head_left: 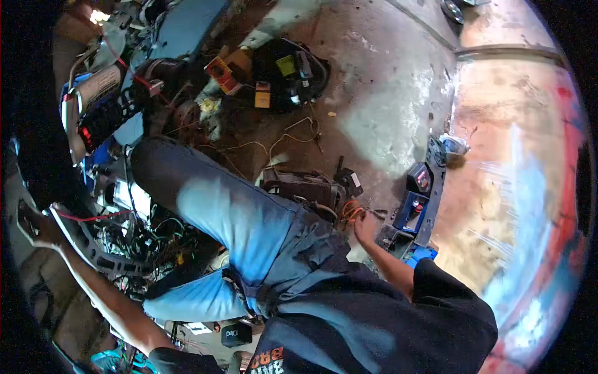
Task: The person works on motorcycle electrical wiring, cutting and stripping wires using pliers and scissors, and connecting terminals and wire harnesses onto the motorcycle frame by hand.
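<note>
Black printed T-shirt [355,321] spans the foreground. Far left, the left hand [38,228] is at a grey slotted metal bar [93,248], grip unclear. Rightward come faded blue jeans [240,215], then the right hand [366,225] against coiled orange cable [352,209], grip also unclear, near a blue plastic tray [406,218].

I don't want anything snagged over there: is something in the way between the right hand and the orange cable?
Nothing visible stands between them: the right hand is right at the coils of the orange cable. The blue tray lies off to the hand's other side.
</note>
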{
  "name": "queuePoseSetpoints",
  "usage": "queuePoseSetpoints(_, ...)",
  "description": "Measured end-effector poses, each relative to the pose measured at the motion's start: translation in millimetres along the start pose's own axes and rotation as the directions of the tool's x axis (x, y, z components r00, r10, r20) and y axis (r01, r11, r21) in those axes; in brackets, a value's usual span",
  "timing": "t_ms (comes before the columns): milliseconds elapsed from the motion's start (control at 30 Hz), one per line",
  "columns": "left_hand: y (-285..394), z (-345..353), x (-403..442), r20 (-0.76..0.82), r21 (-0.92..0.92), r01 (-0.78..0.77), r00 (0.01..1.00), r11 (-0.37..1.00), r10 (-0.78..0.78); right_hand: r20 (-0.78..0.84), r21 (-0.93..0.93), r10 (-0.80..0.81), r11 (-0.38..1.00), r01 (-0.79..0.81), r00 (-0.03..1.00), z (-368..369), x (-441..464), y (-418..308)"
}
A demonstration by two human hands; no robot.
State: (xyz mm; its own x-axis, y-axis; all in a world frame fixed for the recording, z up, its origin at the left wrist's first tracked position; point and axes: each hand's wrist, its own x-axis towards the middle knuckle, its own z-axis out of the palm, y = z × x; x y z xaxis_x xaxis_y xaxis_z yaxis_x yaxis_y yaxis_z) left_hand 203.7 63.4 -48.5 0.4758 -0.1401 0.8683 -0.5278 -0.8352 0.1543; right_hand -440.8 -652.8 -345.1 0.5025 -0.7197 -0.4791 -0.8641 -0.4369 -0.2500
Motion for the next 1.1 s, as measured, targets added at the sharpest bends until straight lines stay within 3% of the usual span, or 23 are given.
queuePoseSetpoints(100,31.7,3.0,1.7,0.017,0.047,0.041,0.999,0.998,-0.042,0.409,-0.216,-0.018,0.970,0.116,0.912,-9.2,11.8,16.4)
queuePoseSetpoints(133,55.4,0.8,3.4,0.013,0.074,0.060,0.998,0.995,-0.061,0.296,-0.055,-0.350,0.923,0.381,0.889,33.3,29.8,74.8)
queuePoseSetpoints(167,73.7,-3.8,7.2,0.001,0.109,0.079,0.997,0.991,-0.079,0.146,0.018,-0.638,0.766,0.643,0.756,73.5,45.6,131.2)
queuePoseSetpoints(200,94.9,2.0,12.7,-0.015,0.129,0.098,0.995,0.987,-0.097,0.597,-0.146,-0.369,0.823,0.549,0.712,72.8,64.1,153.0)
queuePoseSetpoints(233,109.9,1.7,14.6,-0.031,0.152,0.116,0.993,0.981,-0.113,0.477,-0.337,-0.683,0.440,0.833,0.554,119.3,90.0,223.0)
queuePoseSetpoints(267,125.1,3.9,21.3,-0.055,0.176,0.118,0.992,0.977,-0.110,0.392,-0.283,-0.732,0.480,0.830,0.557,110.7,86.3,194.8)
queuePoseSetpoints(300,134.3,6.5,25.7,-0.079,0.190,0.126,0.990,0.974,-0.113,0.461,-0.388,-0.694,0.402,0.829,0.552,140.6,114.0,250.4)
queuePoseSetpoints(367,144.3,13.8,27.5,-0.113,0.198,0.150,0.985,0.969,-0.130,0.566,-0.249,-0.400,0.750,0.612,0.721,100.7,114.5,174.8)
queuePoseSetpoints(433,137.3,18.7,20.2,-0.152,0.169,0.267,0.958,0.949,-0.242,0.587,-0.215,-0.301,0.837,0.504,0.751,86.2,124.2,134.7)
queuePoseSetpoints(500,126.5,25.7,18.4,-0.194,0.133,0.244,0.957,0.961,-0.216,0.598,-0.183,-0.270,0.871,0.457,0.754,83.0,140.0,106.1)
queuePoseSetpoints(567,125.7,30.3,18.9,-0.207,0.068,0.305,0.936,0.950,-0.286,0.610,-0.165,-0.274,0.874,0.457,0.744,80.2,153.0,83.6)
queuePoseSetpoints(600,126.1,31.0,20.1,-0.212,0.079,0.198,0.961,0.977,-0.178,0.613,-0.158,-0.274,0.876,0.455,0.741,77.8,158.7,70.3)
queuePoseSetpoints(633,127.4,28.2,19.8,-0.168,0.100,0.272,0.953,0.957,-0.253,0.618,-0.152,-0.277,0.876,0.457,0.736,76.3,164.0,58.4)
queuePoseSetpoints(700,137.1,29.1,18.5,-0.113,-0.150,0.364,0.917,0.919,-0.381,0.626,-0.137,-0.293,0.871,0.472,0.722,74.6,173.5,33.5)
queuePoseSetpoints(733,145.6,31.2,25.1,-0.151,-0.086,0.279,0.945,0.956,-0.289,0.631,-0.130,-0.301,0.867,0.481,0.715,75.0,179.2,21.2)
queuePoseSetpoints(767,155.5,27.6,27.1,-0.128,0.055,0.306,0.946,0.950,-0.298,0.638,-0.125,-0.309,0.862,0.491,0.705,74.7,183.4,11.0)
queuePoseSetpoints(833,154.3,26.8,32.2,-0.151,0.167,0.108,0.985,0.980,-0.083,0.649,-0.113,-0.320,0.856,0.504,0.690,72.6,189.6,-9.2)
queuePoseSetpoints(867,156.1,26.2,29.8,-0.143,0.131,0.195,0.974,0.972,-0.176,0.653,-0.109,-0.325,0.854,0.509,0.684,71.4,191.8,-19.2)
queuePoseSetpoints(900,158.0,24.9,35.0,-0.163,0.158,0.090,0.985,0.983,-0.064,0.654,-0.103,-0.331,0.852,0.514,0.680,70.1,193.9,-28.4)
queuePoseSetpoints(967,168.6,21.3,32.6,-0.124,0.087,0.362,0.928,0.928,-0.351,0.656,-0.091,-0.349,0.844,0.528,0.670,67.4,198.7,-50.0)
queuePoseSetpoints(1000,161.5,23.1,32.0,-0.188,0.134,0.204,0.966,0.970,-0.178,0.656,-0.083,-0.358,0.841,0.535,0.664,66.7,200.1,-61.4)
queuePoseSetpoints(1033,153.6,21.0,30.7,-0.193,0.238,0.141,0.976,0.961,-0.096,0.659,-0.072,-0.369,0.836,0.543,0.655,66.0,200.4,-72.7)
queuePoseSetpoints(1100,144.2,18.2,23.2,-0.147,0.230,0.238,0.967,0.944,-0.208,0.663,-0.058,-0.383,0.830,0.555,0.643,64.1,199.7,-94.9)
